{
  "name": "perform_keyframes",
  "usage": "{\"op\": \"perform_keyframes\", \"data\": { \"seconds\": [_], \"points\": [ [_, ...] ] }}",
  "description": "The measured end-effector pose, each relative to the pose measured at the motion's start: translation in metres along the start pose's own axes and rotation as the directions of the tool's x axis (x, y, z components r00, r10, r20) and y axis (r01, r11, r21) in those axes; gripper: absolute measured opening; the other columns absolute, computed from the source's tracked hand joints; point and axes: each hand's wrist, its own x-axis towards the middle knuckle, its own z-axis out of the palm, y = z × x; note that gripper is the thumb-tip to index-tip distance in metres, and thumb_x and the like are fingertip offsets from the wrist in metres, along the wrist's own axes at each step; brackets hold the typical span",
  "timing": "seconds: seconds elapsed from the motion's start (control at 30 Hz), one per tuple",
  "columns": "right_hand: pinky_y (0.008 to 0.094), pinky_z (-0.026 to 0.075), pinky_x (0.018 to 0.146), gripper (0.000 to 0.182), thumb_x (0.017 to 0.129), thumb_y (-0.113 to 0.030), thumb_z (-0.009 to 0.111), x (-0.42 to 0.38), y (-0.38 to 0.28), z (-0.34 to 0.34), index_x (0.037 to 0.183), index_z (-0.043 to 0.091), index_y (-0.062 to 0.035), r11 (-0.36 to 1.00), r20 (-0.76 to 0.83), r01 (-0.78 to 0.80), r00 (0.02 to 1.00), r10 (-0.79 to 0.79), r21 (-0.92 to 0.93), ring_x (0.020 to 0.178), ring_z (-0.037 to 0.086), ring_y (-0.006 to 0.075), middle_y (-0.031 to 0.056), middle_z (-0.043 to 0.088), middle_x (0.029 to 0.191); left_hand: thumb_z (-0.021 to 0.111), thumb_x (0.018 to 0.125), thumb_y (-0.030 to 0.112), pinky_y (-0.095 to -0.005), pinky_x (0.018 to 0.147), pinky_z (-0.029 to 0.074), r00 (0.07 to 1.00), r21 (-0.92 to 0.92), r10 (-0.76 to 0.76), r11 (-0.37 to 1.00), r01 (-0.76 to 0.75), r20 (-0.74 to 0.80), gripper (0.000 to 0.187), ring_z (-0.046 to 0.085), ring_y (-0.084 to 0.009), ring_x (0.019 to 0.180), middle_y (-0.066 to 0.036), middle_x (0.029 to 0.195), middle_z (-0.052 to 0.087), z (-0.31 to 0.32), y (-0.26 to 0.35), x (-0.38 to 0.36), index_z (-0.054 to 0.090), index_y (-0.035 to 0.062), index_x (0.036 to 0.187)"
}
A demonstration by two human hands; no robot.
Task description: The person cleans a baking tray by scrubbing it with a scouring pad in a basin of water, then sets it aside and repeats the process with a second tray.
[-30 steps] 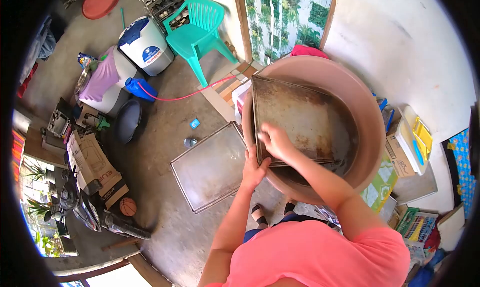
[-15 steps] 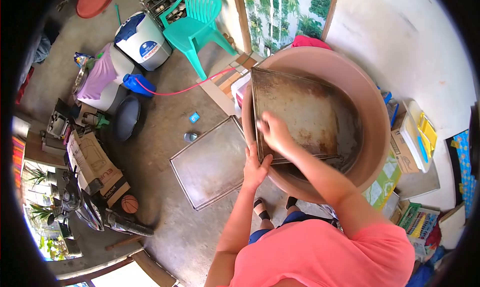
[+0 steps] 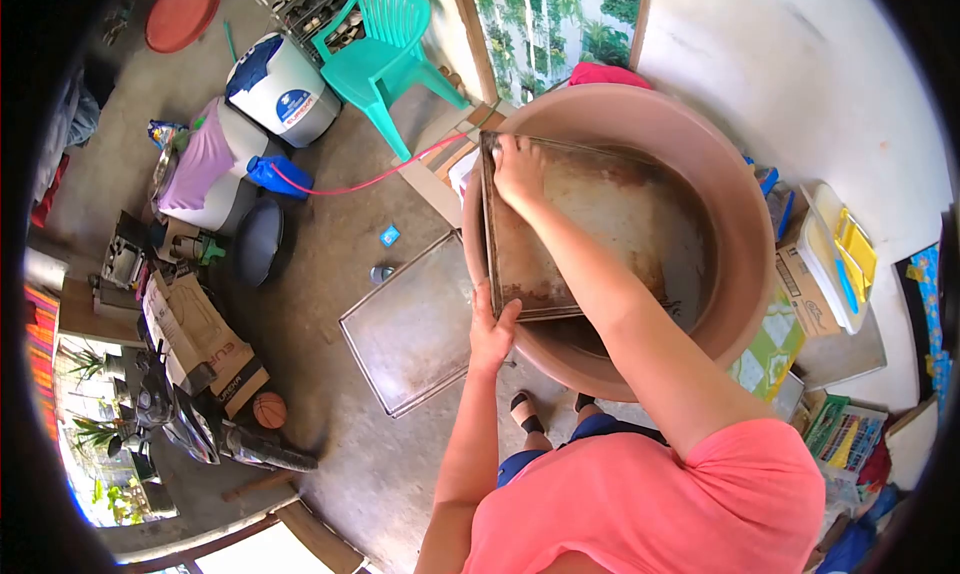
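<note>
A brown-stained metal baking tray (image 3: pixel 585 209) leans inside a large round brown tub (image 3: pixel 735 214), its far right part dipping toward murky water. My left hand (image 3: pixel 490 336) grips the tray's near left corner at the tub rim, thumb on top. At the far left corner, my right hand (image 3: pixel 520 179) presses on the tray with its fingers curled. Something small and pale shows by those fingertips, too hidden to name. Another flat metal tray (image 3: pixel 410 324) lies on the floor left of the tub.
A green plastic chair (image 3: pixel 380 59) stands beyond the tub, with a pink hose (image 3: pixel 385 176) running along the floor. Washing machines, a black basin (image 3: pixel 260 242), a cardboard box (image 3: pixel 215 339) and a motorcycle (image 3: pixel 190 414) are to the left. Boxes and baskets line the right wall.
My right hand has slid along the tray's left edge from the middle to the far corner. My left hand still holds the near corner. The view has shifted slightly.
</note>
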Motion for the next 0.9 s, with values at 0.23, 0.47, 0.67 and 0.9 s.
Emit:
{"op": "perform_keyframes", "data": {
  "seconds": [0.23, 0.47, 0.67, 0.9],
  "points": [
    [0.0532, 0.038, 0.088, 0.029, 0.091, -0.026, 0.054, -0.177, 0.049, -0.11, 0.113, 0.051, -0.0083, 0.988, 0.353, 0.133, 0.93, -0.097, -0.079, 0.104, 0.048, 0.0384, 0.017, 0.054, 0.113, 0.065, 0.082, 0.02, -0.0358, 0.102, 0.036, 1.0, -0.084, 0.02, 0.996, -0.022, -0.021, 0.06, 0.047, -0.0313, 0.12, -0.02, 0.128, 0.049, -0.001, -0.018, 0.005, 0.044, -0.0041, 0.132],
    [0.0513, 0.043, 0.092, 0.031, 0.094, -0.026, 0.048, -0.159, 0.214, -0.184, 0.121, 0.046, -0.0094, 0.804, 0.429, -0.289, 0.726, 0.538, -0.52, 0.113, 0.051, 0.0405, 0.0191, 0.054, 0.122, 0.063, 0.084, 0.013, -0.0291, 0.091, 0.041, 0.999, -0.107, 0.01, 0.994, -0.016, -0.051, 0.056, 0.052, -0.02, 0.104, -0.013, 0.118, 0.057, 0.002, 0.004, 0.001, 0.042, -0.005, 0.133],
    [0.048, 0.046, 0.091, 0.034, 0.092, -0.023, 0.05, -0.148, 0.224, -0.19, 0.122, 0.05, -0.0075, 0.839, 0.491, -0.29, 0.705, 0.512, -0.46, 0.113, 0.056, 0.0376, 0.0185, 0.055, 0.125, 0.062, 0.084, 0.01, -0.0268, 0.085, 0.043, 0.998, -0.136, -0.017, 0.991, 0.008, -0.061, 0.054, 0.054, -0.0175, 0.096, -0.009, 0.111, 0.06, 0.003, 0.012, -0.003, 0.043, -0.0024, 0.133],
    [0.0462, 0.048, 0.088, 0.031, 0.091, -0.022, 0.052, -0.127, 0.201, -0.21, 0.117, 0.057, -0.0063, 0.892, 0.569, -0.19, 0.711, 0.413, -0.41, 0.108, 0.059, 0.0349, 0.0178, 0.062, 0.115, 0.07, 0.078, 0.014, -0.0335, 0.095, 0.041, 0.998, 0.005, 0.032, 0.999, -0.032, -0.059, 0.06, 0.052, -0.0246, 0.108, -0.015, 0.12, 0.054, 0.002, 0.027, -0.004, 0.047, 0.001, 0.131]
  ]
}}
